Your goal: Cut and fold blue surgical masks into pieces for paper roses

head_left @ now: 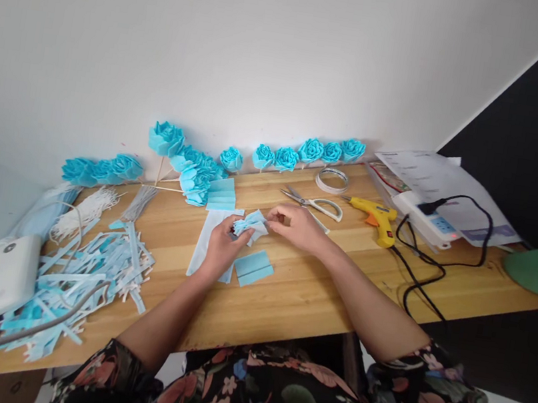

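Note:
A gathered, light blue and white piece of mask fabric (251,223) is held above the middle of the table. My left hand (222,246) grips its left side between thumb and fingers. At its right edge, my right hand (296,227) is closed in a pinch, fingertips touching the fabric. Below lies a flat blue fabric rectangle (253,268) with fold lines. A long pale fabric strip (204,246) is partly under my left hand, and another blue rectangle (222,194) lies behind it. White-handled scissors (326,207) rest open just beyond my right hand.
Several blue fabric flowers (285,159) line the wall. A tape roll (331,180), a yellow glue gun (378,219) and a power strip (428,220) with a black cord occupy the right. Fabric scraps (86,275) and a white device (9,277) lie left.

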Motion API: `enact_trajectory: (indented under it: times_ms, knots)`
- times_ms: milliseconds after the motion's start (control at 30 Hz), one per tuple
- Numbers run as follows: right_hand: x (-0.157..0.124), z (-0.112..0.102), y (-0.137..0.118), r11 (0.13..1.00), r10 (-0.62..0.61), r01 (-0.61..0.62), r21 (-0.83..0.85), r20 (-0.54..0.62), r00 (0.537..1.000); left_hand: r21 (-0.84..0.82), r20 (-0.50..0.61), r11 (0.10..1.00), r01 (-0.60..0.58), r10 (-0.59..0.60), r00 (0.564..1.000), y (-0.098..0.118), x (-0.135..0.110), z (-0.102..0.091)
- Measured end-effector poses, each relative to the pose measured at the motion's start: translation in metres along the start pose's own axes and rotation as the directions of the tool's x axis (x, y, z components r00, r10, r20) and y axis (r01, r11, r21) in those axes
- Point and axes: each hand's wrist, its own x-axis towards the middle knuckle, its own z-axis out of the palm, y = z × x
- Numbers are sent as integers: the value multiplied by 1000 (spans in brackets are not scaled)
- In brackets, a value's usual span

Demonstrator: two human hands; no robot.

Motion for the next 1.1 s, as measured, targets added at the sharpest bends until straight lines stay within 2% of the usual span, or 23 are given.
enact_trajectory:
  times_ms: [200,467,600,667,733,833,967,1100]
  knots:
    - [-1,5,2,993,63,-51,-105,115,991,89,47,996,-6,2,999,-9,2,3]
    - [-2,0,-2,996,80,-75,-40,155,985,91,21,996,6,-8,1000,-9,1,2]
    - [-5,-10,-6,998,11,-20,53,161,987,72,24,997,1,-3,1000,-7,1,3]
    - [-5,-9,-7,997,-39,27,71,162,986,72,21,997,3,-4,1000,-6,0,3]
    - [-5,-4,-7,999,-36,31,37,152,988,81,21,997,0,-2,1000,-5,-1,3]
    - [-2,6,-5,999,-11,17,-43,135,991,107,9,992,-62,61,998,-4,-3,2]
    - [-1,10,-2,997,-61,66,-43,112,992,127,0,971,-204,205,979,-7,-3,1]
    - [-1,9,1,997,-53,61,-55,139,989,167,72,971,-173,163,984,-11,0,1]
